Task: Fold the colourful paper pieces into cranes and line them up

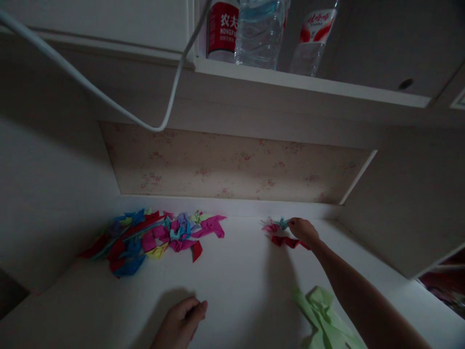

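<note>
My right hand (303,230) reaches to the back right of the white desk surface. Its fingertips are pinched on a small light blue folded paper (282,223). Right beside that lies a pink folded paper (271,227), and a red folded paper (288,241) is just in front. My left hand (181,322) is low over the front of the desk, its fingers curled closed, with nothing visible in them. A larger light green paper (325,315) lies crumpled near my right forearm.
Many-coloured folded papers (174,232) are heaped at the back left. Water bottles (257,36) stand on a shelf (308,83) overhead. A white cable (119,115) hangs in front of it. Side panels (410,194) bound the desk; floral wallpaper (232,167) covers the back.
</note>
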